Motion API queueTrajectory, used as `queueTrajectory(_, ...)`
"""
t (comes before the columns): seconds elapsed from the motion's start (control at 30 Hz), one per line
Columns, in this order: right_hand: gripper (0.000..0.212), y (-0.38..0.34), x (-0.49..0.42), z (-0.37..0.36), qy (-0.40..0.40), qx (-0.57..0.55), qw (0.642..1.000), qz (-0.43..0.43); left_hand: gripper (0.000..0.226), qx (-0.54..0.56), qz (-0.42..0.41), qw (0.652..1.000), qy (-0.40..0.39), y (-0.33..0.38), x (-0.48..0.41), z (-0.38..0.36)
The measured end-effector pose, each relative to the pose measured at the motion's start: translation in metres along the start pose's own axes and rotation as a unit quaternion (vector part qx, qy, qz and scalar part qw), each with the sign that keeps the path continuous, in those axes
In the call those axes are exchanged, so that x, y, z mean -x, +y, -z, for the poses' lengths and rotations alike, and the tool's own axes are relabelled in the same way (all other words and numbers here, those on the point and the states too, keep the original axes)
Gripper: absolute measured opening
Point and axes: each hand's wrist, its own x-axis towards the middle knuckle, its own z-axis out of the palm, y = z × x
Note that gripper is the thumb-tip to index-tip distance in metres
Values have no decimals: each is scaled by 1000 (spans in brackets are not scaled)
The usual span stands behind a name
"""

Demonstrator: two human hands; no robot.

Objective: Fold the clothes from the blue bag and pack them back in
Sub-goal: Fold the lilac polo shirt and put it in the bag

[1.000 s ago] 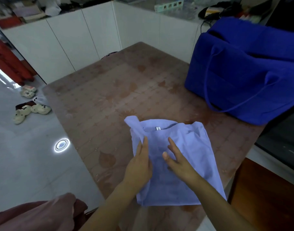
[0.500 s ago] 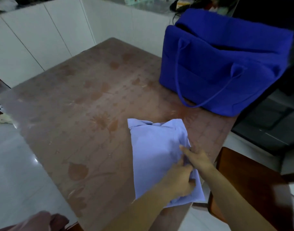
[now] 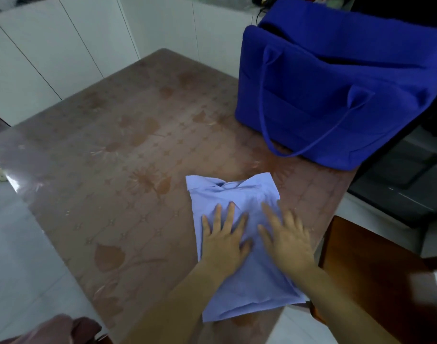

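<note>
We have both hands flat on the pale lilac shirt [image 3: 239,194]. It lies folded into a long, narrow panel on the glossy, patterned brown surface [image 3: 113,157], with the collar end away from us and the near right corner reaching the surface's edge. The left hand [image 3: 223,240] and the right hand [image 3: 285,240] rest side by side on its middle, palms down, fingers straight and spread, gripping nothing. The right one is slightly blurred. The blue bag [image 3: 324,95] stands upright toward the far right, mouth open, well apart from the shirt.

We take this to be the smoothing before a crosswise fold. To do it well, we would:

- **Sweep:** move from the centre out toward the long edges, pushing creases out rather than pressing them in.
- **Collar:** flatten the bunched cloth there.
- **Anchor:** the surface looks slick, so one hand should hold the cloth while the other sweeps.
- **Fold:** keep the edges square, and the packet should slip into the bag neatly.
</note>
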Motion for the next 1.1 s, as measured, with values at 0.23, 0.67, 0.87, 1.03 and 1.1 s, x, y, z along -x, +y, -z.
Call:
queueTrajectory(0.23, 67, 10, 16, -28, -76, -22, 996, 36, 65, 30, -13, 999, 21, -6, 7, -5)
queueTrajectory(0.67, 73, 3, -8, 11, -72, -326, 937, -102, 48, 566, 295, 766, 81, -33, 37, 36)
queueTrajectory(0.87, 81, 12, -11, 5, -87, -317, 944, -16, 76, 497, 142, 852, 89, -44, 37, 23)
queueTrajectory(1.03, 74, 23, -9, 2, -109, -322, 940, 11, 65, 461, 70, 884, 12, -57, 34, 23)
queueTrajectory(1.1, 86, 31, -4, 6, -130, -332, 934, 12, 86, 496, 82, 864, 15, -60, 44, 28)
